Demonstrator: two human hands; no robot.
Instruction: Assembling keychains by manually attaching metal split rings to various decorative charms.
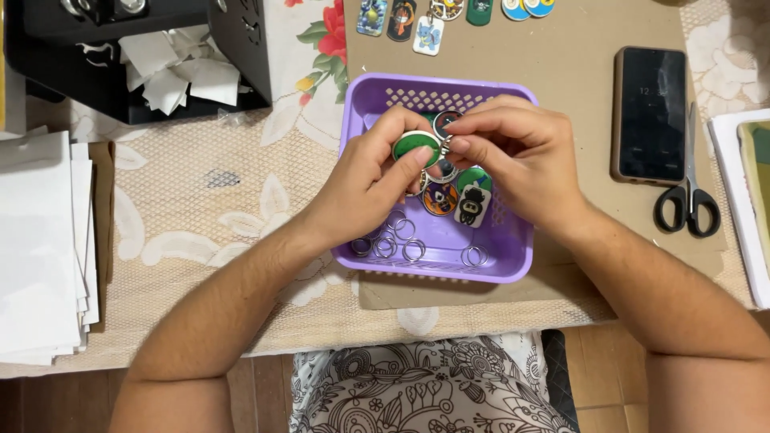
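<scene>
Left hand [365, 180] pinches a light, rigid, round green plastic charm [415, 147] by its rim; right hand [517, 152] grips a small springy metal split ring [446, 144] at the charm's edge.

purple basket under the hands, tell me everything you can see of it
The purple basket is a shallow rectangular plastic tray with rounded corners and lattice-perforated walls. It sits flat on a brown cardboard sheet on the table. Inside lie loose metal key rings and round printed charms. Both hands hover over it; whether they touch it cannot be told.
</scene>
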